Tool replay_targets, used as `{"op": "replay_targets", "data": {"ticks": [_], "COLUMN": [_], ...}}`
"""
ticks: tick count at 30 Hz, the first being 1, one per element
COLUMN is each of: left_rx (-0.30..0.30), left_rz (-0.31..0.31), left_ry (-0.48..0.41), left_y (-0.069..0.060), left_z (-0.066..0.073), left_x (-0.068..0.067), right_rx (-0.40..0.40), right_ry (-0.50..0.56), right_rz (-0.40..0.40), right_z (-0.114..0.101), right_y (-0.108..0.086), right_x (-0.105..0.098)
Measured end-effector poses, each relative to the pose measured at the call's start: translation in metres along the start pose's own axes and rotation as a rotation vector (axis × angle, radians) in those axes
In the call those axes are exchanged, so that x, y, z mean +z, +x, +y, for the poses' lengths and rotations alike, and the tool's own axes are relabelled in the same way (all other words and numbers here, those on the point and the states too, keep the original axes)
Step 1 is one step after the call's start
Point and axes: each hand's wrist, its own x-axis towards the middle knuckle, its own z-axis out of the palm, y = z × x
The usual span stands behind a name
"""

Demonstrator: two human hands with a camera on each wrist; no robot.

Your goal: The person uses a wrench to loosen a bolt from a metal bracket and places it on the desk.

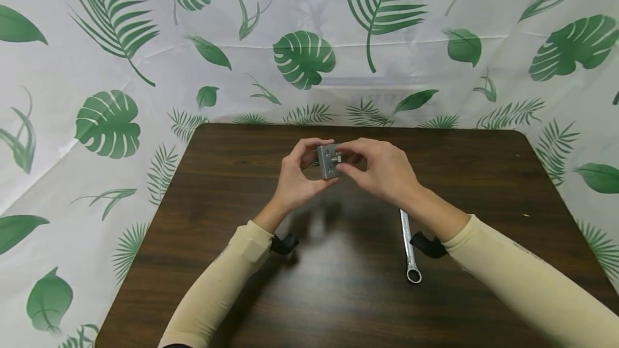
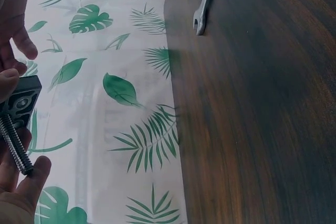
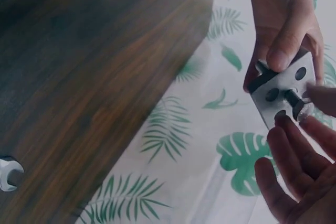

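A grey metal block [image 1: 326,161] with several holes is held up over the table by the left hand [image 1: 297,176], which grips its edges between thumb and fingers. A bolt [image 3: 295,99] passes through the block; its head stands out from the face toward the right hand [image 1: 382,168]. In the left wrist view the bolt's threaded end [image 2: 17,145] sticks out of the other side. The right hand's thumb and fingers are around the bolt head, close to the block; exact contact is partly hidden.
A combination wrench [image 1: 408,246] lies on the dark wooden table [image 1: 338,294], below and partly behind the right forearm. A white sheet with green leaves [image 1: 232,85] hangs behind the table. A small light scrap [image 1: 526,215] lies at the right.
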Motion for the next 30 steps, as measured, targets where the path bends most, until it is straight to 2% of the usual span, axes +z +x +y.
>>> {"op": "replay_targets", "data": {"ticks": [6, 13, 20, 27, 30], "left_rx": [0.003, 0.008, 0.015, -0.006, -0.003], "left_rz": [-0.005, 0.003, -0.007, -0.007, -0.005], "left_ry": [0.003, -0.003, -0.002, 0.001, -0.002], "left_y": [0.0003, 0.0005, 0.0019, 0.0006, -0.0002], "left_z": [-0.0004, -0.0005, 0.0000, -0.0021, -0.0027], "left_x": [-0.0010, -0.0014, -0.0008, -0.0004, -0.0008], "right_rx": [0.075, 0.021, 0.077, -0.026, -0.021], "right_ry": [-0.012, 0.009, -0.018, -0.006, -0.006], "right_rz": [-0.012, -0.033, -0.019, -0.035, -0.032], "right_z": [-0.0018, -0.0028, -0.0016, 0.0011, 0.0009], "right_y": [0.0021, 0.0025, 0.0020, 0.0019, 0.0017], "right_x": [0.0007, 0.0003, 0.0002, -0.0002, 0.0006]}}
